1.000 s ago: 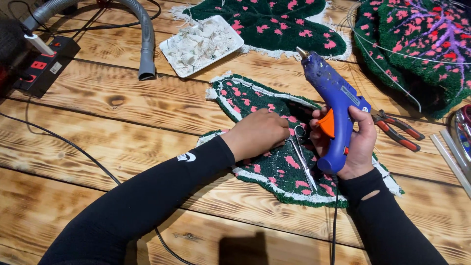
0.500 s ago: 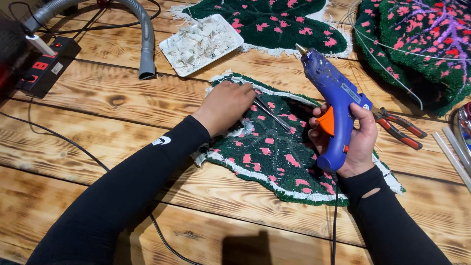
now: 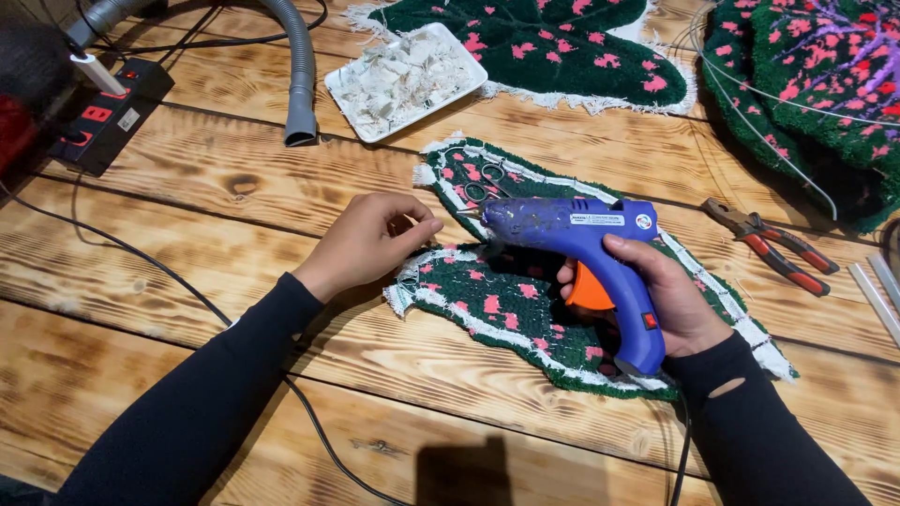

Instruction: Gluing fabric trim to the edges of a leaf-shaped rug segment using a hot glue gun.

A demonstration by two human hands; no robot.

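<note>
1. The rug piece (image 3: 506, 309) lies flat on the wooden table (image 3: 234, 375), back side up: dark green with pink spots and a white frayed border. It sits right in front of me, between my two hands.
2. My right hand (image 3: 656, 300) is clamped around the grip of the blue glue gun (image 3: 586, 253), with a finger on the orange trigger. The gun hangs just above the rug piece, and its nozzle points left toward the white edge.
3. My left hand (image 3: 370, 239) rests at the piece's left edge, fingers drawn together and pinching the border where it folds. The nozzle tip is just beside those fingertips.
4. Small scissors (image 3: 483, 183) lie on the upper part of the piece, behind the gun.
5. Farther back, a white tray (image 3: 473, 70) holds a heap of white scraps (image 3: 403, 75); the scraps fill most of it.
6. The open end of a grey hose (image 3: 300, 84) lies just left of the tray.
7. A black power strip (image 3: 108, 117) with red switches sits at the far left, and a black cord runs across the planks.
8. Red-handled pliers (image 3: 773, 248) lie to my right, and clear glue sticks (image 3: 877, 295) lie at the right edge.
9. Two more green-and-pink rugs (image 3: 562, 42) lie along the far side.
</note>
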